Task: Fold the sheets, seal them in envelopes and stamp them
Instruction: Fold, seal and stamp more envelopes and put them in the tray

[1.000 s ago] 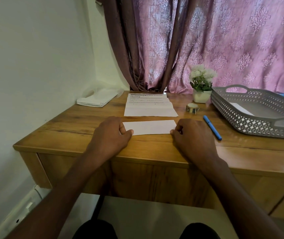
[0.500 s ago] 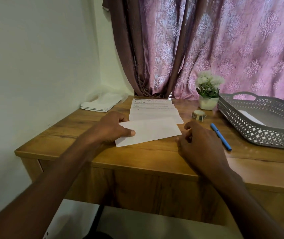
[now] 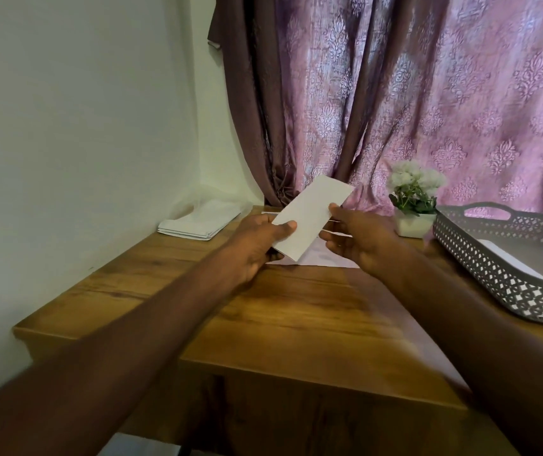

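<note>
- Holding a folded sheet (image 3: 309, 218) clear of the bench (image 3: 296, 311), both hands are raised above the far middle of the surface.
- Left hand (image 3: 257, 248): closed on the near lower corner of the folded sheet, thumb on the upper face, fingers underneath.
- Right hand (image 3: 359, 238): fingers spread and loosely curled, with a fingertip touching the right edge of the folded sheet; a firm grip from this hand cannot be confirmed.
- Folded sheet: white, plain face towards the camera, tilted with its far end higher and pointing towards the curtain (image 3: 428, 93).
- Flat sheet (image 3: 326, 258): lying on the bench directly under the hands, largely hidden by them; print not legible.
- Grey tray (image 3: 481, 258): perforated walls, cut-out handle at the far end, standing at the right edge of the bench. Contents: one white paper item (image 3: 507, 261) lying flat on its floor, only partly in view; sheet or envelope cannot be told.
- Envelope stack (image 3: 197, 222): white, lying flat at the far left corner of the bench against the wall, well apart from the tray.
- Small white pot (image 3: 411, 223): holding a plant with white flowers (image 3: 413, 185), just beside the far end of the tray.
</note>
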Tool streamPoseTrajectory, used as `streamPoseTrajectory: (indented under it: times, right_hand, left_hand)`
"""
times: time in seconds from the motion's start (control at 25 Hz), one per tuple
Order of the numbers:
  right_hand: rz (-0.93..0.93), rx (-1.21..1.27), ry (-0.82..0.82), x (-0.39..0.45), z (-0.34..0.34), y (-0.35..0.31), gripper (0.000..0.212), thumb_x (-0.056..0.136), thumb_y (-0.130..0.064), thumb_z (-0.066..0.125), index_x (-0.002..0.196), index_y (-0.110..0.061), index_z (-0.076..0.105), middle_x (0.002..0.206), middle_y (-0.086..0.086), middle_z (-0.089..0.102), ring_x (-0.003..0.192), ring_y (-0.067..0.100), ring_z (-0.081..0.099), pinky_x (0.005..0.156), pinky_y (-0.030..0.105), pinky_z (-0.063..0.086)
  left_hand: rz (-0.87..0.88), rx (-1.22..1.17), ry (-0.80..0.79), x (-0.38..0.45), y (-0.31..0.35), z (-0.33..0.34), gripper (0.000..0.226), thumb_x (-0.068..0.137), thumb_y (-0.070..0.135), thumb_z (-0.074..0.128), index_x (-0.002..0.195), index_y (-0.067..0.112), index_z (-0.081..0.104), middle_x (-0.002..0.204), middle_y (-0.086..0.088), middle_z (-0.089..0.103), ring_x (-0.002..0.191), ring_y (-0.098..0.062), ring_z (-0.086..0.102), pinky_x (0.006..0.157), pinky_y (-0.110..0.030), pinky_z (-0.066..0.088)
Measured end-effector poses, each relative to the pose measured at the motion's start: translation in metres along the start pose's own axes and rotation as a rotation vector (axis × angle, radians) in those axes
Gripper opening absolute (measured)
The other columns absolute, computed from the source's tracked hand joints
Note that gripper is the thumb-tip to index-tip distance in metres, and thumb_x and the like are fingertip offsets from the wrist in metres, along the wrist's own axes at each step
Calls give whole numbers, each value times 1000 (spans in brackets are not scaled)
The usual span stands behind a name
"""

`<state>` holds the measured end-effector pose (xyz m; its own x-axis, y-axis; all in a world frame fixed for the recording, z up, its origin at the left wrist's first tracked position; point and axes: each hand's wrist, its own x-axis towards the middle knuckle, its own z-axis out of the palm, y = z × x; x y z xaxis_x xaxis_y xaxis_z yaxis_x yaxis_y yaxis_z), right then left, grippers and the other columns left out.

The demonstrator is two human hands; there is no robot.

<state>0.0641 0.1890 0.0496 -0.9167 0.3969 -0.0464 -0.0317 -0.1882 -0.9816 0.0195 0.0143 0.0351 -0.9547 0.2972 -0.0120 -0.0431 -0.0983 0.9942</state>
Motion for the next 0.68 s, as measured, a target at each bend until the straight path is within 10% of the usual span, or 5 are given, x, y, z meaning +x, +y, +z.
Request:
streamPoseTrajectory:
  times: [0.48,0.68]
  right_hand:
    - [-26,79,64,53,0,13,44,87,8,74,127,-6,60,116,17,72,101,29,72,78,32,63]
    - [-333,-565,282,61,-13,30,37,81,-2,83,116,-8,74,112,11,74,100,24,71,89,40,61]
  left_hand:
    - [99,75,-48,36,-26,12,41,95,19,76,133,13,63,124,-6,73,107,-21,72,88,-42,64]
    - [483,765,216,33,-22,-2,28,99,38,70,121,23,62,107,5,67,94,-9,62,78,-27,52]
